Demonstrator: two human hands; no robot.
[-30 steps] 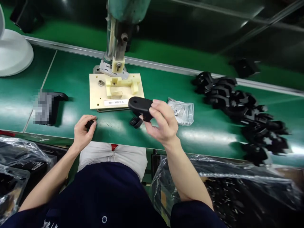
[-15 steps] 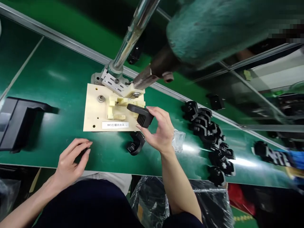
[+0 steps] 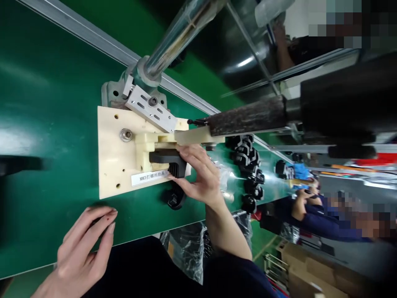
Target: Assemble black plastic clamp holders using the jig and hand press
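My right hand grips an L-shaped black plastic part with ribs on its side, thumb below and fingers above. The part lies against the raised cream blocks of a jig; whether it is fully seated I cannot tell. The jig's flat plate carries a white printed label. My left hand hovers over the near bench edge, thumb and fingertips brought together in a pinch; anything between them is too small to make out. Another black part lies on the bench below the right hand.
A metal post rises behind the jig, and a dark bar reaches over it from the right. Several black parts line the green bench. A co-worker's sleeve shows far right.
The black part in my right hand has come down and left, against the jig's blocks. The view has swung right and closer, bringing a co-worker into sight. My left hand keeps its pinch.
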